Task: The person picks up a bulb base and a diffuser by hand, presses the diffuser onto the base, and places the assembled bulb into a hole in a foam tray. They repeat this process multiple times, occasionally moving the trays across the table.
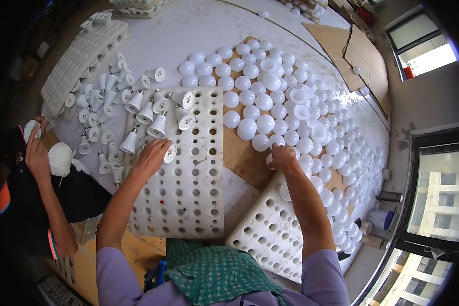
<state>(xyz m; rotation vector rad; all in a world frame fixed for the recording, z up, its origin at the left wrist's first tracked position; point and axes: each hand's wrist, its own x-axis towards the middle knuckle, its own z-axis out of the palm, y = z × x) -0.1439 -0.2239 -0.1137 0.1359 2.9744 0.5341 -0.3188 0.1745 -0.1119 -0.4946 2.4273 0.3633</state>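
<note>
Bulb bases (158, 125) lie, in the head view, clustered on the far left part of the holed tray (204, 182), tilted various ways, with more on the table (153, 43) left of it. The left hand (155, 155) is over the tray's left half, fingers curled in on one base (170, 153); its round face shows past the fingertips, the rest is hidden. The right hand (283, 157) is right of the tray, thumb and fingers drawn together on a white dome (270, 162) that it partly covers. Many other domes (264, 124) spread over cardboard (242, 155) and table, right of the tray and past its far edge. A second tray (264, 227) lies angled just right of the first, by the right forearm. Well left of the tray, a co-worker's hand (36, 153) holds a round white piece (32, 130).
</note>
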